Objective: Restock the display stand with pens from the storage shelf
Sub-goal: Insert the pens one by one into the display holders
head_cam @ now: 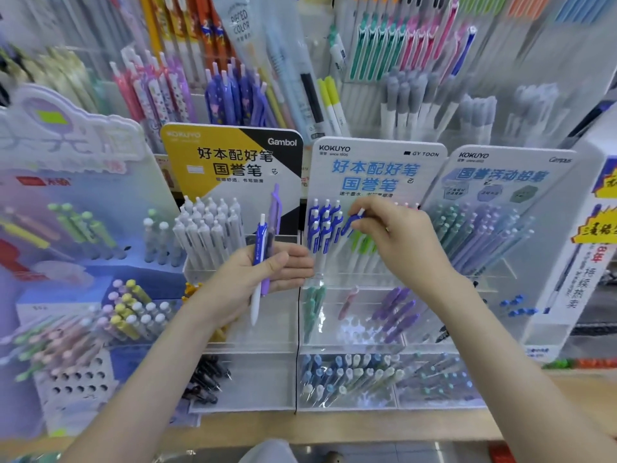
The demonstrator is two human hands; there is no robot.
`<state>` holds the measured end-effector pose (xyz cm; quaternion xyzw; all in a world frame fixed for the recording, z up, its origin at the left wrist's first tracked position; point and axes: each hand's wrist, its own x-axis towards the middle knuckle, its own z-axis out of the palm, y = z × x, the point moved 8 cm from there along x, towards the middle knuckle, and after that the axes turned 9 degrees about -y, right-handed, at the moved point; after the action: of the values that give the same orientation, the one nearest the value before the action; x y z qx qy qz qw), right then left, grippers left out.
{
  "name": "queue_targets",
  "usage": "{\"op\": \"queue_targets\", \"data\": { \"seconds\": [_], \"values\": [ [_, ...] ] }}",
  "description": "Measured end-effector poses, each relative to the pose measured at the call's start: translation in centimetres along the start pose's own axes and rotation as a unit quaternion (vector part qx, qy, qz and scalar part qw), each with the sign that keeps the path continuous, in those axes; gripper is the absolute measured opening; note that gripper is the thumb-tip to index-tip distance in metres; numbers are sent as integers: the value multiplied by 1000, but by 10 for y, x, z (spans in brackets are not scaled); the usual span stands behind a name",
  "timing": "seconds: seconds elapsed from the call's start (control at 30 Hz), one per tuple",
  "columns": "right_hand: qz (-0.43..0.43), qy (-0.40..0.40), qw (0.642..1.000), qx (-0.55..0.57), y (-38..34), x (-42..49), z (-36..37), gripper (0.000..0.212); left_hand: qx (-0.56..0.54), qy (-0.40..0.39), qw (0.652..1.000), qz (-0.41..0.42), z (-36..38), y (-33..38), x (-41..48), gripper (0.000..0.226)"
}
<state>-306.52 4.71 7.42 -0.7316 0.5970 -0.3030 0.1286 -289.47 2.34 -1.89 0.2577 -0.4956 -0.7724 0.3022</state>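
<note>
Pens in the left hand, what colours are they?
One blue-and-white pen, one purple pen, seen in the head view.

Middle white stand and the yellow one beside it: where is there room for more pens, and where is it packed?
Bare room: the yellow stand's bottom tray, right of the black pens; and the white stand's middle tier, between the lone pink pen and the purple pens. Crowded: the blue-clipped pens by the right hand and the bottom tier's blue pens.

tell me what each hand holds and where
Left hand grips a blue-and-white pen and a purple pen around their middles. Right hand pinches a blue-clipped pen by its top end.
</note>
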Motion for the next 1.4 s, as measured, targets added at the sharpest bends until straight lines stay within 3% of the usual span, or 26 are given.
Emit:
{"op": "queue_targets", "data": {
  "seconds": [0.17,0.37,0.67,0.73,0.8,0.87,0.93,1.03,1.2,1.3,1.4],
  "values": [
    [1,-28,999,-24,5,4,4,14,-20,-10,1000,-4,4,-5,-3,31],
    [-50,21,980,-192,1,2,24,9,-18,-31,999,-24,12,-17,-2,32],
    [-59,34,978,-197,5,6,28,20,9,-90,994,-67,34,-33,0,30],
    [-67,43,987,-141,-2,-3,21,27,9,-112,991,-77,40,-37,-3,29],
    [-60,-27,998,2,-9,-16,21,32,13,-143,985,-94,48,-43,-5,26],
    [-25,-150,975,165,-15,-30,32,36,16,-184,976,-118,57,-51,-7,20],
    [8,-204,944,258,-13,-42,36,32,17,-217,966,-138,66,-59,-8,22],
    [47,-162,949,267,5,-51,28,16,32,-211,968,-130,73,-67,-4,28],
    [140,23,964,224,54,-76,-11,13,48,-121,989,-67,53,-62,2,39],
    [170,33,975,138,67,-90,-15,11,26,-103,993,-52,48,-62,2,35],
    [184,29,973,139,72,-96,-10,14,22,-91,995,-44,46,-64,5,38]
  ]
}}
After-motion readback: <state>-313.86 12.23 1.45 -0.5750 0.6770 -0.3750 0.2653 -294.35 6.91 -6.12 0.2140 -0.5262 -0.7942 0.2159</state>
